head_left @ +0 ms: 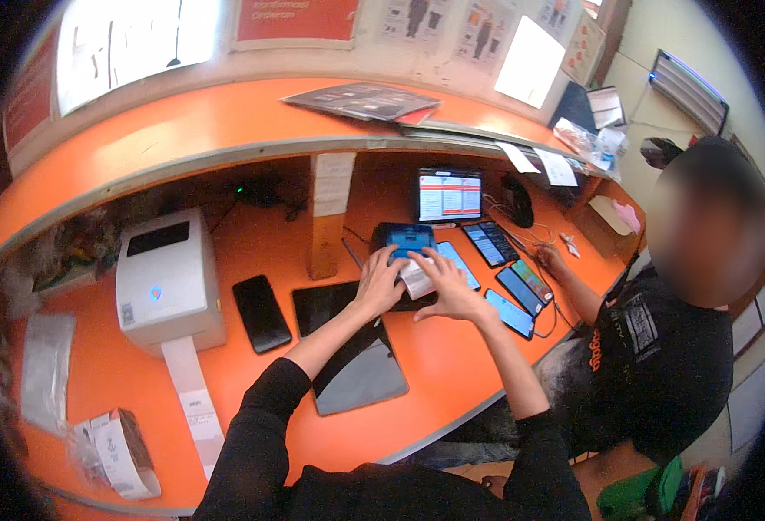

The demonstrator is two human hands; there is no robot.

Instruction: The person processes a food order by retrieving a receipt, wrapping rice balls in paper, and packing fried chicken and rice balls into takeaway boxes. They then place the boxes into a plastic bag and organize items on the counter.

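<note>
A dark handheld terminal (410,236) with a lit blue screen stands on the orange desk in front of me. My left hand (380,282) grips its left side with bent fingers; the thumb is hidden. Between my hands a white paper piece (416,280) shows at the terminal's near end. My right hand (446,288) rests its fingertips on the terminal and paper, fingers stretched, thumb apart. Below my wrists lies a large black tablet (356,356), with a black phone (261,313) to its left.
A white label printer (167,282) on the left has a paper strip (195,412) running down from it. Several lit phones (510,313) and a lit tablet (449,195) are on the right. A seated person (660,347) reaches in beside the phones. An orange shelf (182,130) overhangs the desk.
</note>
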